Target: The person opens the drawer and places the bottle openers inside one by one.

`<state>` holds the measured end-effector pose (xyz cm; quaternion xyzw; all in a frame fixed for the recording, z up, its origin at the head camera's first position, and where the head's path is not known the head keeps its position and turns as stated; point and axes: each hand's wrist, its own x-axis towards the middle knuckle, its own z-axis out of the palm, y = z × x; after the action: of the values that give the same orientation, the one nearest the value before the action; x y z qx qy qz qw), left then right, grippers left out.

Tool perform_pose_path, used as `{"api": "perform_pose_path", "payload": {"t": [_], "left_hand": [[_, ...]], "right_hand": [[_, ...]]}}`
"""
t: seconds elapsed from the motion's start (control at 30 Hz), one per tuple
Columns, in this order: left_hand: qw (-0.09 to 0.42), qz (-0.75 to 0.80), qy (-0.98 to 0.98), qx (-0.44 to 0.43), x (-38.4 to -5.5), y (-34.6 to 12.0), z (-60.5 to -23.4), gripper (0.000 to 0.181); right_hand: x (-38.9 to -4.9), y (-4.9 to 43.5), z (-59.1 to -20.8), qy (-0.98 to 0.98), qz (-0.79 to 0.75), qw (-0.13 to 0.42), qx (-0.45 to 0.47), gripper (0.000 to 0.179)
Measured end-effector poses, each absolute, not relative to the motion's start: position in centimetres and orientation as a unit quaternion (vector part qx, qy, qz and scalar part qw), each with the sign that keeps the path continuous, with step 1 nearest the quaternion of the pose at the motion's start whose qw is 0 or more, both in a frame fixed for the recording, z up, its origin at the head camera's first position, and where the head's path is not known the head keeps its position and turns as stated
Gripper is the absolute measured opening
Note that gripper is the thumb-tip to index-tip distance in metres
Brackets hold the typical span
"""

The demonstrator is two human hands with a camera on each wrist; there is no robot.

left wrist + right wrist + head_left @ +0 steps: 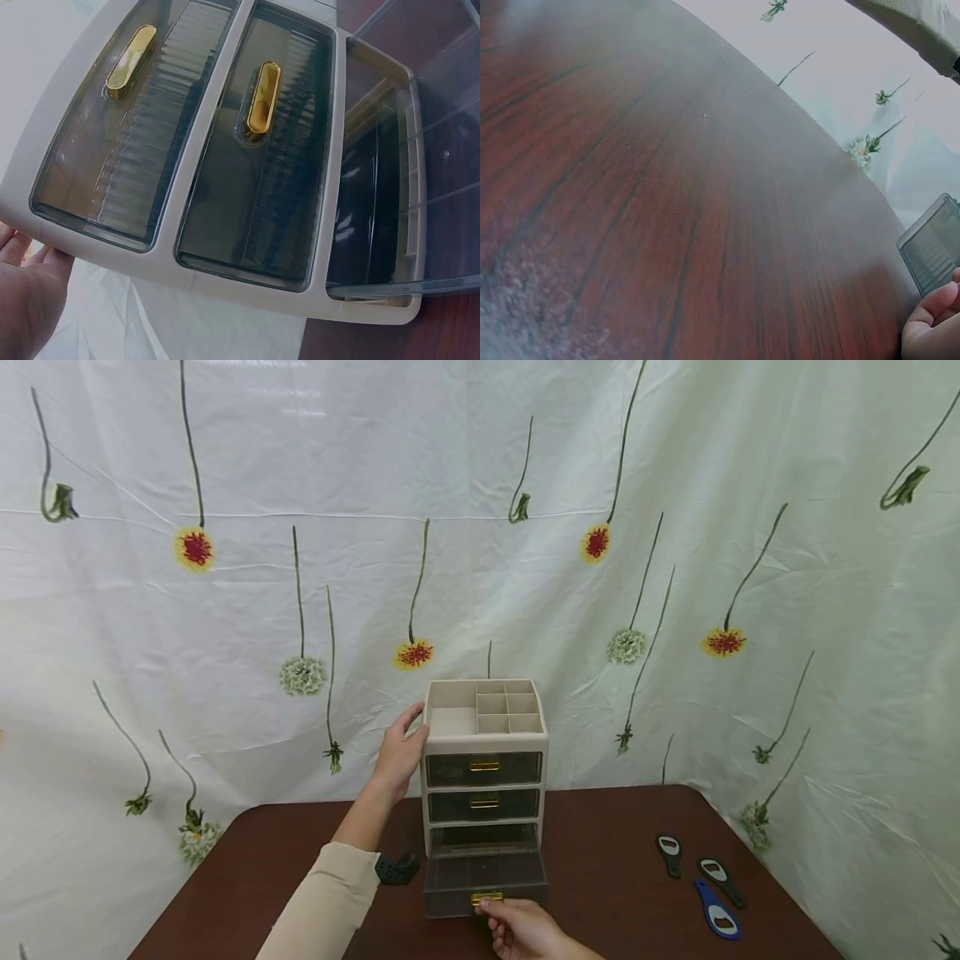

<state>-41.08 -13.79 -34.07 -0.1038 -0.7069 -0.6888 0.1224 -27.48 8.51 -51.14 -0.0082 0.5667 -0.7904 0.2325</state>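
Observation:
A cream desktop drawer organizer (486, 742) stands on the table, with open compartments on top and dark see-through drawers with gold handles. Its bottom drawer (450, 897) is pulled out toward me; the two drawers above are closed. My right hand (527, 929) pinches the gold handle (487, 897) of the bottom drawer between thumb and fingers. Against the organizer's upper left side rests my left hand (399, 753), fingers extended. In the left wrist view, part of that hand (30, 300) shows at the organizer's edge, with some fingertips hidden behind it.
On the right of the dark red-brown table (615, 868) lie a black bottle opener (670, 856), another black bottle opener (722, 881) and a blue bottle opener (717, 910). A white flowered cloth (360, 460) hangs behind the table.

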Motion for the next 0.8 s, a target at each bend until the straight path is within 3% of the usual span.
{"api": "perform_pose_path", "payload": {"t": [0.23,0.53,0.8], "left_hand": [[0.123,-0.689,-0.706,-0.103,-41.0,-13.8,-34.1,0.056],[0.123,-0.688,-0.709,-0.100,-40.9,-13.7,-34.0,0.057],[0.123,-0.689,-0.708,-0.097,-41.0,-13.8,-34.0,0.057]], "right_hand": [[-27.2,8.6,-50.8,0.621,-0.746,0.237,-0.036,0.022],[-26.9,9.8,-48.0,0.663,-0.687,0.286,-0.079,0.025],[-27.7,11.3,-43.3,0.722,-0.650,0.199,-0.126,0.027]]}}
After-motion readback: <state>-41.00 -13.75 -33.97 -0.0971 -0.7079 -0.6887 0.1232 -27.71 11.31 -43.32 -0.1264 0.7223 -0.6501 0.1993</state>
